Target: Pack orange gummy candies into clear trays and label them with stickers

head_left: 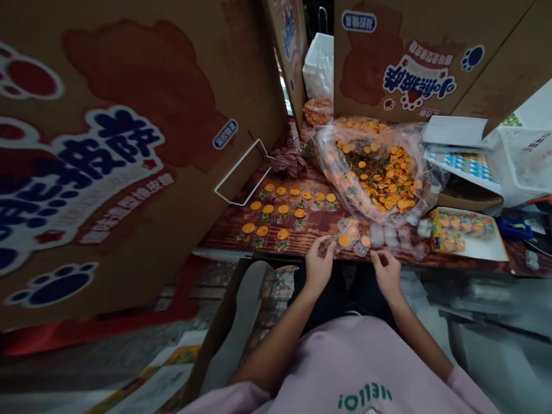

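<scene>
My left hand (pixel 319 265) is at the table's front edge, thumb and fingers closed on the rim of a clear plastic case (pixel 337 245) with an orange disc (pixel 344 240) in it. Touching or just beside it are more cases with orange pieces, one a small clear case (pixel 362 246) between my hands. My right hand (pixel 387 275) is a little to the right of that case, fingers bent and thumb apart, with nothing visible in them. To the left, several clear cases (pixel 282 234) with orange discs and green bits lie in rows.
A large clear bag (pixel 328 167) of orange discs lies open behind my hands. On the right are a display box (pixel 495 247) with filled cases and a white basket (pixel 526 167). Big cardboard cartons (pixel 172 115) stand left and behind. A white wire frame (pixel 235 172) leans nearby.
</scene>
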